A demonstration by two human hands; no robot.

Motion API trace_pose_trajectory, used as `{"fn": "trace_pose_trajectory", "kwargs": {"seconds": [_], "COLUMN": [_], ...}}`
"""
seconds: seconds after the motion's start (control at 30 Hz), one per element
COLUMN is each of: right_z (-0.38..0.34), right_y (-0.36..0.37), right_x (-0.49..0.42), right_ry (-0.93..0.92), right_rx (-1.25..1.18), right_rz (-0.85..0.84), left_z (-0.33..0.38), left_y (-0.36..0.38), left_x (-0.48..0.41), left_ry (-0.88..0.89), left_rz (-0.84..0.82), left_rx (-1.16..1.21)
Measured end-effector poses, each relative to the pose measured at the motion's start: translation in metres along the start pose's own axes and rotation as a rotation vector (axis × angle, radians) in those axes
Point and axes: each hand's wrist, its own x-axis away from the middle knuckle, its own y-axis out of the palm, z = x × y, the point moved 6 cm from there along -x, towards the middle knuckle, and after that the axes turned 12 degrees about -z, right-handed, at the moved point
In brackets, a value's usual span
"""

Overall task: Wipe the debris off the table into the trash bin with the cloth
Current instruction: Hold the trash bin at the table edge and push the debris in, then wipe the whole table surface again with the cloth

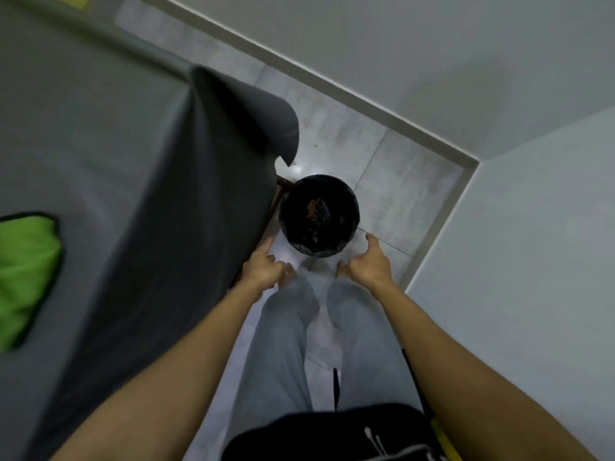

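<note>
View: head camera
Trash bin [319, 216]: a round black bin lined with a dark bag was seen on the tiled floor [392, 181]. It stood just beside the table corner and just ahead of both hands.
Debris [313, 205]: a small brown heap was seen inside the bin.
Left hand [266, 269]: it was held low near the bin's near-left rim. The forefinger was stretched toward the hanging cover and the other fingers were loosely bent. Nothing was gripped.
Right hand [369, 264]: it was kept apart from the left one, near the bin's near-right rim. The thumb was raised, the fingers were loosely bent, and nothing was held.
Cloth [26, 277]: the green cloth was laid on the table, far to the left and well apart from both hands.
Table [100, 144]: it was covered with a grey sheet, whose dark side [199, 211] hung between cloth and bin.
Surroundings: a pale wall corner [499, 78] was seen behind the bin, and grey trousers [283, 344] below the hands.
</note>
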Motion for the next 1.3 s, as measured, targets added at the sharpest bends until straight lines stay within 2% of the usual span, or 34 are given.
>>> {"fn": "trace_pose_trajectory", "kwargs": {"seconds": [0.27,0.57,0.7,0.87,0.93,1.0,1.07,1.2,1.3], "right_z": [-0.083,-0.185,-0.225,-0.273,-0.288,-0.295,-0.295,-0.288,-0.278], "right_y": [0.032,0.108,0.16,0.228,0.257,0.282,0.304,0.334,0.351], "right_x": [0.136,0.209,0.228,0.267,0.278,0.28,0.277,0.258,0.257], "right_ry": [-0.239,-0.541,-0.68,-0.948,-1.048,-1.075,-1.028,-0.883,-1.018], "right_rx": [0.119,0.434,0.465,0.527,0.594,0.727,0.9,1.129,1.239], "right_rz": [-0.093,-0.247,-0.235,-0.099,-0.099,-0.109,-0.078,-0.049,-0.053], "left_z": [0.01,-0.048,-0.083,-0.115,-0.139,-0.161,-0.18,-0.201,-0.204], "left_y": [-0.028,-0.095,-0.125,-0.184,-0.209,-0.222,-0.226,-0.229,-0.223], "left_x": [0.15,0.218,0.233,0.263,0.274,0.283,0.286,0.269,0.246], "left_ry": [0.2,0.351,0.39,0.531,0.479,0.348,0.245,0.186,0.086], "left_rz": [0.127,0.354,0.478,0.741,0.923,1.054,1.094,1.12,1.128], "left_rx": [0.187,0.537,0.637,0.731,0.701,0.646,0.613,0.467,0.251]}}
